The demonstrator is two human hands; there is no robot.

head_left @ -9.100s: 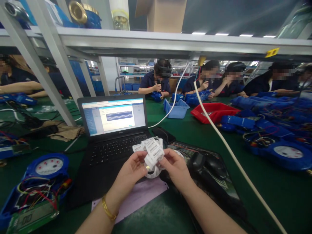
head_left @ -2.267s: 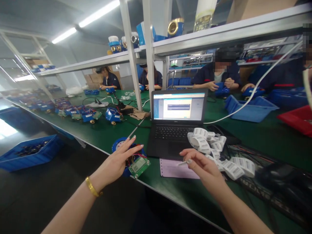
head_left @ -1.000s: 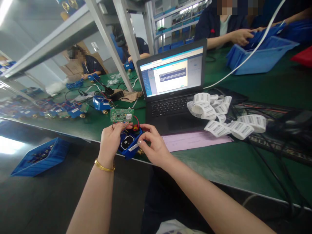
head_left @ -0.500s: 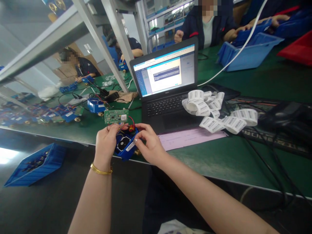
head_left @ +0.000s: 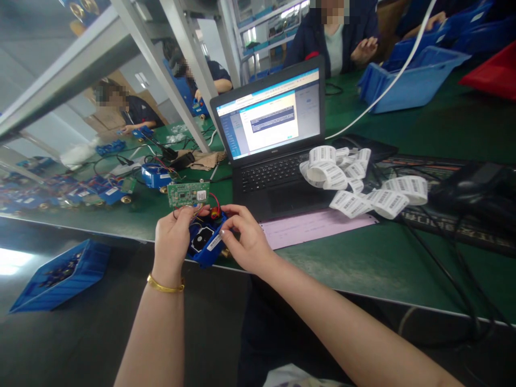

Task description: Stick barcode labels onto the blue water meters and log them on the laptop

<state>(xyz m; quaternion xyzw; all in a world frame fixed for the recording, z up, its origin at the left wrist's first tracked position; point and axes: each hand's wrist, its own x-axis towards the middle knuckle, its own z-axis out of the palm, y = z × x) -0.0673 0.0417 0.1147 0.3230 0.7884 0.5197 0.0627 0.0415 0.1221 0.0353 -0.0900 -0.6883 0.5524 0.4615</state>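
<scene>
My left hand [head_left: 174, 239] is closed, thumb and fingers pinching the lower edge of a green circuit board [head_left: 183, 194] and its wires. Below the board is a blue meter housing [head_left: 207, 255] with a black round part inside and a white barcode label on its side. A red wire runs from the board to a red-topped component [head_left: 216, 213] in the housing. My right hand [head_left: 246, 236] grips the housing's right side, its thumb by the label. Brass fittings show partly under my right fingers. The tips of my left fingers are hidden behind the housing.
A laptop [head_left: 274, 199] stands open behind my hands, a curled strip of barcode labels [head_left: 334, 174] on its right side. Pink paper [head_left: 318, 228] lies in front. More blue housings [head_left: 155, 176] sit to the left; a blue bin [head_left: 411, 80] is at back right. Co-workers sit across the table.
Both hands keep the same hold on the board and housing. The view has shifted slightly. Across the table, a co-worker's hand has moved away from the blue bin and is raised.
</scene>
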